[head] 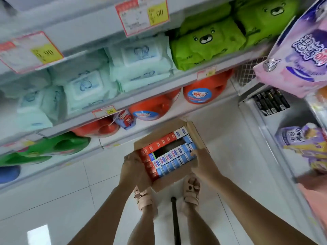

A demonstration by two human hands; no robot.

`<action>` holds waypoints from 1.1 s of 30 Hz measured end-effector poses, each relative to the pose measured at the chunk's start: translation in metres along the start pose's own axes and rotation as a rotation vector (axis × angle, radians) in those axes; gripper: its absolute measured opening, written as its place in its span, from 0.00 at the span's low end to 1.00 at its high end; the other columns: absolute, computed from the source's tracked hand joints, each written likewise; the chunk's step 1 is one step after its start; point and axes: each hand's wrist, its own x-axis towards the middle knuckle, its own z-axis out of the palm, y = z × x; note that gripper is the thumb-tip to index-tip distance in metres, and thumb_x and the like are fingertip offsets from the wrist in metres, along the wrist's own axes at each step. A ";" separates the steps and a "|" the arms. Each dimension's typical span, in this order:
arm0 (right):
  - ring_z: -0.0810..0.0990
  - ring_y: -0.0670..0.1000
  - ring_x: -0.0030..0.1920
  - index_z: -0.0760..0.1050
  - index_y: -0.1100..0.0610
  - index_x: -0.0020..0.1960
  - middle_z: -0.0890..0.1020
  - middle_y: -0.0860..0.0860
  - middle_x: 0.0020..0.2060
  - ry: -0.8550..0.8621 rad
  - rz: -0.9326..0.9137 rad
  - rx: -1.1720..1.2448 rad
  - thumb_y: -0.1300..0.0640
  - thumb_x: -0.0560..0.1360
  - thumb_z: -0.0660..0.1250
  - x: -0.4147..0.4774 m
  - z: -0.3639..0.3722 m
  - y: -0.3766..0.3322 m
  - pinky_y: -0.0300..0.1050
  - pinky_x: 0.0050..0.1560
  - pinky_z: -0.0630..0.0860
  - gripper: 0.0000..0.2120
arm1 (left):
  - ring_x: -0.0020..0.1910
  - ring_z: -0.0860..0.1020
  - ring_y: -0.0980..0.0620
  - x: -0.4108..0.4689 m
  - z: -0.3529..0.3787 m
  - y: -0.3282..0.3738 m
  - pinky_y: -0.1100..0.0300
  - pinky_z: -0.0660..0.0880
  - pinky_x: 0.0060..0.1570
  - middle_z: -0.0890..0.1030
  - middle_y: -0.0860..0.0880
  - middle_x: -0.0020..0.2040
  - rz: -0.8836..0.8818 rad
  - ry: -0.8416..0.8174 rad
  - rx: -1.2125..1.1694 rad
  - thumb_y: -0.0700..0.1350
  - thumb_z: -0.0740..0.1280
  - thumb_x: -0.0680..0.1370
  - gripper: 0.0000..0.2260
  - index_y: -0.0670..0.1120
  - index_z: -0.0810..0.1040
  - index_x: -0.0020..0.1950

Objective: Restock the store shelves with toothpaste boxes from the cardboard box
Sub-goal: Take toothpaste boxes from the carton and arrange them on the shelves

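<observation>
An open cardboard box [174,180] sits low in front of my feet, above the white tiled floor. It is packed with upright toothpaste boxes: red ones [159,144] along the left and far sides, blue-and-white ones [174,160] on the right, with a dark gap in the middle. My left hand [133,167] grips the box's left wall. My right hand [203,161] grips its right wall, fingers curled over the rim near the blue boxes.
The shelving on the left holds wet-wipe packs [85,85], green packs [207,45], orange detergent jugs [203,92] and green jugs [58,145]. Pink and purple packs [297,55] hang at the right above another shelf unit. A black pole [175,218] stands between my feet.
</observation>
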 end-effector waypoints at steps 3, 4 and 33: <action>0.71 0.51 0.64 0.66 0.55 0.67 0.70 0.53 0.63 0.033 0.008 -0.016 0.61 0.72 0.71 0.043 0.027 0.011 0.47 0.62 0.74 0.26 | 0.56 0.74 0.41 0.036 0.026 -0.018 0.53 0.73 0.53 0.76 0.41 0.56 0.004 0.002 -0.010 0.37 0.61 0.78 0.09 0.41 0.76 0.56; 0.71 0.51 0.64 0.66 0.55 0.68 0.71 0.53 0.63 0.041 0.001 -0.030 0.61 0.72 0.71 0.059 0.037 0.016 0.46 0.63 0.73 0.27 | 0.57 0.73 0.41 0.048 0.035 -0.024 0.53 0.71 0.55 0.75 0.41 0.58 0.018 0.008 0.019 0.39 0.61 0.78 0.09 0.41 0.75 0.57; 0.80 0.57 0.36 0.82 0.61 0.46 0.82 0.56 0.33 0.114 -0.607 -0.697 0.67 0.50 0.79 0.258 0.166 0.077 0.45 0.46 0.73 0.23 | 0.68 0.63 0.43 0.109 0.163 -0.081 0.51 0.61 0.70 0.67 0.42 0.67 0.179 0.304 0.046 0.35 0.68 0.72 0.24 0.42 0.69 0.67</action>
